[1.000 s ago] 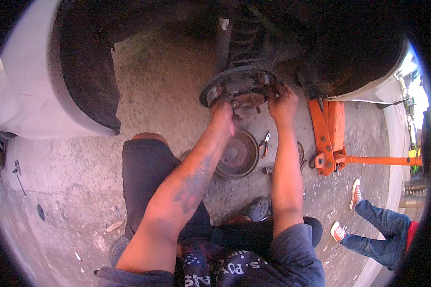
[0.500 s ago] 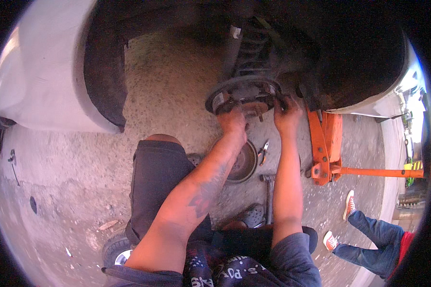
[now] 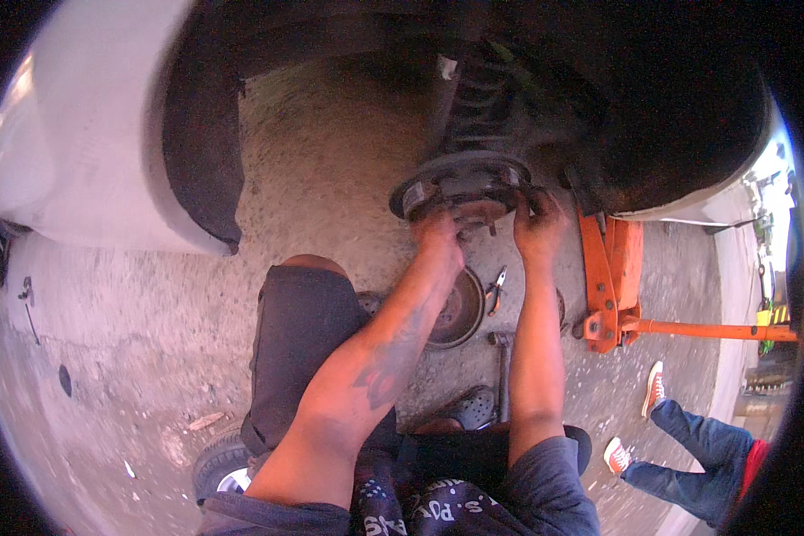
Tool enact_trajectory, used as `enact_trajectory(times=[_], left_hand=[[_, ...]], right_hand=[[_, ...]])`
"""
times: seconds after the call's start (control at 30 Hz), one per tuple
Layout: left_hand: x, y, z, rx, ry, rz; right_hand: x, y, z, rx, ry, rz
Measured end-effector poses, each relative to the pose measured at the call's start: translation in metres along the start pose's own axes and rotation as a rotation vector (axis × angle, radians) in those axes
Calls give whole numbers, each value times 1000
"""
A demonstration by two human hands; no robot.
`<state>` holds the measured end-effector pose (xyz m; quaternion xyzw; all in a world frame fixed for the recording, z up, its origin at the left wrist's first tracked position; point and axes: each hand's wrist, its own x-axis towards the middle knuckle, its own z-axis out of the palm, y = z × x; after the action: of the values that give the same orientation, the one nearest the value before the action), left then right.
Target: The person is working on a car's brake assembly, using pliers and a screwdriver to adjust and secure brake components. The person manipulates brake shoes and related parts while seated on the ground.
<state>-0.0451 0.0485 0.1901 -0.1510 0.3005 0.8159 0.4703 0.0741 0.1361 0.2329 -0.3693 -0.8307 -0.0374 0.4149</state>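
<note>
A drum brake assembly (image 3: 460, 166) with its cover drum off hangs inside the dark wheel arch, below a coil spring (image 3: 478, 112). Brake shoes curve around the rusty hub (image 3: 481, 213), with wheel studs standing out of it. My left hand (image 3: 436, 230) is closed at the lower left of the assembly, its fingers curled on the brake shoe there. At the right edge, my right hand (image 3: 541, 227) is closed in a pinch near the other shoe's end. What lies between those fingertips is too dark to make out.
Beneath my arms lie a brake drum (image 3: 464, 313), pliers (image 3: 498, 288) and a wrench (image 3: 504, 371). An orange floor jack (image 3: 612, 277) with a long handle stands right. A tire (image 3: 219, 464) lies at lower left. Another person's legs (image 3: 701, 447) are at lower right.
The whole view has shifted slightly, so the scene sits a little lower and further right. Both hands stay at the brake assembly; the right hand's fingers have shifted slightly.
</note>
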Motion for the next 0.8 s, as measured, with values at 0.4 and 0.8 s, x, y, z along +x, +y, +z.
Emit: enact_trajectory(times=[0.4, 0.8], left_hand=[[-9, 23, 28, 544, -211, 68], [27, 61, 3, 634, -188, -38]], right_hand=[[-194, 238, -111, -154, -958, 750], [-357, 243, -185, 66, -893, 1183]])
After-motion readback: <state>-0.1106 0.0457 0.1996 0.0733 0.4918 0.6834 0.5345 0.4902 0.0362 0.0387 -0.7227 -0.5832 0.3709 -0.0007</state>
